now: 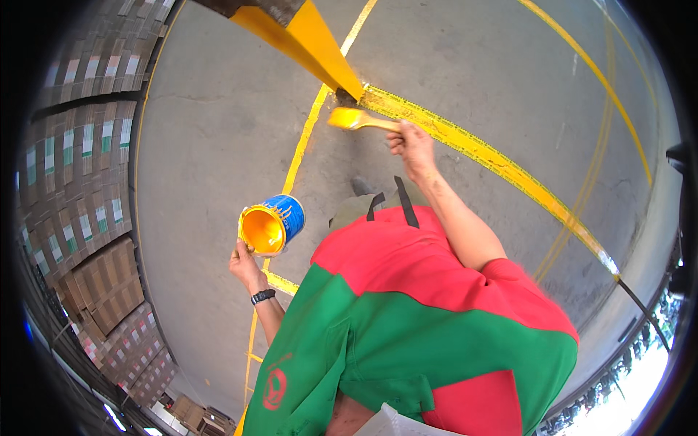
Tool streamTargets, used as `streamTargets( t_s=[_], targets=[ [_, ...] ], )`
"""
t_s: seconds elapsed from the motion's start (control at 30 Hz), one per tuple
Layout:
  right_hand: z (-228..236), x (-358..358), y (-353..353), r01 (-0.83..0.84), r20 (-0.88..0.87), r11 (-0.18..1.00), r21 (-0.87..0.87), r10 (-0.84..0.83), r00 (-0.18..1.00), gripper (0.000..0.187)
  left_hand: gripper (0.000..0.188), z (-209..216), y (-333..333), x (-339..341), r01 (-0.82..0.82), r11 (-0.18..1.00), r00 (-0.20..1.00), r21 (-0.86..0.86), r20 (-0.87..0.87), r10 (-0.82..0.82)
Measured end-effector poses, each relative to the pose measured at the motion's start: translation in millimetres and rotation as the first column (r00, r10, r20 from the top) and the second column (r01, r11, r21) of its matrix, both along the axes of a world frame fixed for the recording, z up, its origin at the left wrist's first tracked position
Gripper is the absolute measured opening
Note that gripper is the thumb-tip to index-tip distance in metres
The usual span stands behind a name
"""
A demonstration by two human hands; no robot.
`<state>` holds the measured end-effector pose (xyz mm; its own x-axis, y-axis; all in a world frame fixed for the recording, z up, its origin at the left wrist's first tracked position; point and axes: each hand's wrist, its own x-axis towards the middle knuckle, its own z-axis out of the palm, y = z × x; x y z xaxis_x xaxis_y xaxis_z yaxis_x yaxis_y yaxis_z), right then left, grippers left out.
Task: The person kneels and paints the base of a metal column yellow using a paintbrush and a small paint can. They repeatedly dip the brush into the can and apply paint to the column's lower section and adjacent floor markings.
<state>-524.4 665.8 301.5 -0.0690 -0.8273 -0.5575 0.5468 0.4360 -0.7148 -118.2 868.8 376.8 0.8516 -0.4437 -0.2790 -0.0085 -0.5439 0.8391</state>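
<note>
A paintbrush (363, 120) with yellow-coated bristles is in my right hand (416, 150), gripped by its pale handle. Its bristles hover near the foot of a yellow steel column (320, 47), and I cannot tell whether they touch anything. My left hand (247, 266), with a dark watch on the wrist, is closed on the rim of a blue paint can (291, 212). The can is tilted so its mouth faces me, showing yellow paint inside and drips down its outer wall.
From the column base a broad yellow floor stripe (472, 145), edged by measuring-tape-like markings, runs right. A narrower yellow line (300, 149) crosses the grey concrete floor (211, 131). Stacked cardboard boxes (80, 145) line the left side. My shoe (360, 186) stands below the brush.
</note>
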Motion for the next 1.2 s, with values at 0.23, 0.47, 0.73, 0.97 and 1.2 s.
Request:
streamTargets(
  t_s=[0.23, 0.47, 0.73, 0.97, 1.2],
  targets=[
    [46.4, -172.3, -42.3, 0.335, -0.081, 0.919, -0.208, -0.357, 0.930, 0.028, 0.027, 17.6, -10.4, -19.2, -0.122, 0.989, 0.990, 0.089, -0.064, 0.128],
    [102.7, -314.1, -46.3, 0.444, -0.181, 0.869, -0.218, -0.483, 0.857, 0.030, 0.023, 13.8, -19.6, -41.7, -0.299, 0.946, 0.941, 0.130, -0.126, 0.314],
    [38.5, -370.1, -16.7, 0.608, -0.140, 0.761, -0.224, -0.643, 0.753, 0.033, 0.019, 0.3, -62.3, -76.3, -0.294, 0.946, 0.926, 0.140, -0.205, 0.318],
    [33.9, -392.6, -45.9, 0.646, -0.189, 0.759, -0.083, -0.649, 0.737, 0.035, 0.024, -44.7, -91.5, -145.2, -0.124, 0.975, 0.962, 0.186, -0.218, 0.164],
    [52.2, -468.9, -178.5, 0.543, -0.120, 0.797, -0.267, -0.586, 0.801, 0.034, 0.028, -105.1, -147.4, -194.5, -0.139, 0.963, 0.973, 0.229, -0.151, 0.176]
  ],
)
